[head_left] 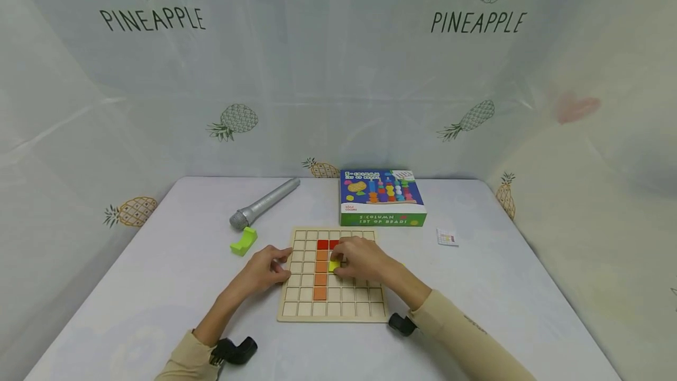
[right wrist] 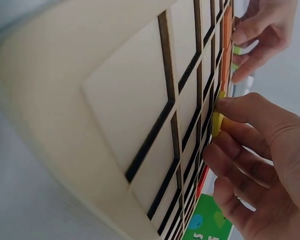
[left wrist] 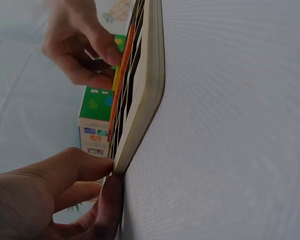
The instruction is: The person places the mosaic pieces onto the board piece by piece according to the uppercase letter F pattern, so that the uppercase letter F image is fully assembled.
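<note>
A wooden grid board [head_left: 305,308] lies flat on the table. One column of it carries several orange tiles [head_left: 320,279], with red tiles [head_left: 322,244] above them. My right hand [head_left: 365,258] pinches a yellow square tile [right wrist: 217,120] between thumb and fingers. In the head view the tile overlaps the cell just right of the orange column. At the board's left edge, my left hand [head_left: 262,269] touches the side with thumb and forefinger, its other fingers loosely bent. The left wrist view shows these fingertips right against the board's rim [left wrist: 149,92].
Behind the board stands a blue and green bead-set box [head_left: 383,199]. A silver microphone [head_left: 267,201] lies back left, with a lime-green curved block [head_left: 244,241] near its head. A small printed card stack [head_left: 446,237] lies to the right on the white table [head_left: 158,287].
</note>
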`<state>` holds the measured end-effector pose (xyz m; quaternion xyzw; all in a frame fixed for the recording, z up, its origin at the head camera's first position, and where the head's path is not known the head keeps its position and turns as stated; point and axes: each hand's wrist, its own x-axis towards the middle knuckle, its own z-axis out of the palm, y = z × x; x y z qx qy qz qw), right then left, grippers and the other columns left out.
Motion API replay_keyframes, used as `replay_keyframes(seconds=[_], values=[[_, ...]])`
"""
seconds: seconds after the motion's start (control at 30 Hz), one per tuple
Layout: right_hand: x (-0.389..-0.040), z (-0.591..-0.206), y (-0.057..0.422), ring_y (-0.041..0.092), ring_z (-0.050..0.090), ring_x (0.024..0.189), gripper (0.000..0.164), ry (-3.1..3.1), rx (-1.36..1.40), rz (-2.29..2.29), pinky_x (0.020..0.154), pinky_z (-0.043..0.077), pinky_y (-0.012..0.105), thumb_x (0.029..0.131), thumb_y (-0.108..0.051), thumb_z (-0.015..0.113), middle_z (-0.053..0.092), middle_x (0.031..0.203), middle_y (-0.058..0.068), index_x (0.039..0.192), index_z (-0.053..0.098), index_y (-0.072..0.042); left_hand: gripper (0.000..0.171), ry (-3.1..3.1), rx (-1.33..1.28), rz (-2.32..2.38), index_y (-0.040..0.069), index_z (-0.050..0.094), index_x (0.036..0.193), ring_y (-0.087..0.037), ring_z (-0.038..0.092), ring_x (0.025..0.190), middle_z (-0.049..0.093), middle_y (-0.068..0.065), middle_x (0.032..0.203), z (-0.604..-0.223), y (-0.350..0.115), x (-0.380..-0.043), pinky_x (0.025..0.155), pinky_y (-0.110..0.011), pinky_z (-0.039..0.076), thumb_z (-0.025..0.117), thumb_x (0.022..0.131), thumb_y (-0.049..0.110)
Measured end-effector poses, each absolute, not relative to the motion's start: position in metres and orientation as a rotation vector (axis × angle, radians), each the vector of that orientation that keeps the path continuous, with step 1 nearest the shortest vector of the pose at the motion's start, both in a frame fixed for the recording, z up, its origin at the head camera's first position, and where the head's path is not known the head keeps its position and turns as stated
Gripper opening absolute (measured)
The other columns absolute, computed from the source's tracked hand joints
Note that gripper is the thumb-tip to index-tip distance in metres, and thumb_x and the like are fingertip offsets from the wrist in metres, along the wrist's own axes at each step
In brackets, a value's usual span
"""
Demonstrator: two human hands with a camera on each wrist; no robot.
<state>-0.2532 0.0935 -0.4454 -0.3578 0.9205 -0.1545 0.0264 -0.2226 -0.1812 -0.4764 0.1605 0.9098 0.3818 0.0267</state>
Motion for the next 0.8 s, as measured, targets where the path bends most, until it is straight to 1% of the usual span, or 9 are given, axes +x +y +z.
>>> replay_keyframes(seconds=[0.27, 0.5, 0.8], values=[[-0.2543, -0.4452, 0.0929, 0.004, 0.057, 0.081, 0.022, 2.825, -1.092, -0.482, 0.074, 0.049, 0.019, 0.083, -0.029, 0.077, 0.068, 0.096, -0.007, 0.102, 0.076, -0.017, 0.055, 2.806, 0.525, 1.182, -0.009, 0.056, 0.132, -0.008, 0.057, 0.075, 0.06, -0.011, 0.098, -0.4761, -0.182, -0.2234, 0.062, -0.018, 0.046, 0.073, 0.08, 0.002], [-0.2561, -0.4458, 0.0932, 0.005, 0.058, 0.079, 0.023, 2.793, -1.101, -0.518, 0.07, 0.048, 0.016, 0.083, -0.028, 0.077, 0.069, 0.097, -0.006, 0.103, 0.077, -0.016, 0.056, 2.799, 0.518, 1.185, -0.008, 0.055, 0.133, -0.008, 0.057, 0.075, 0.06, -0.012, 0.098, -0.4751, -0.1822, -0.2231, 0.062, -0.018, 0.046, 0.073, 0.081, 0.003], [-0.2552, -0.4461, 0.0935, 0.005, 0.059, 0.081, 0.024, 2.785, -1.101, -0.527, 0.071, 0.049, 0.016, 0.083, -0.027, 0.078, 0.069, 0.098, -0.006, 0.104, 0.077, -0.016, 0.056, 2.797, 0.529, 1.183, -0.009, 0.055, 0.132, -0.008, 0.057, 0.075, 0.06, -0.013, 0.099, -0.4747, -0.1819, -0.2221, 0.062, -0.018, 0.046, 0.073, 0.081, 0.002]])
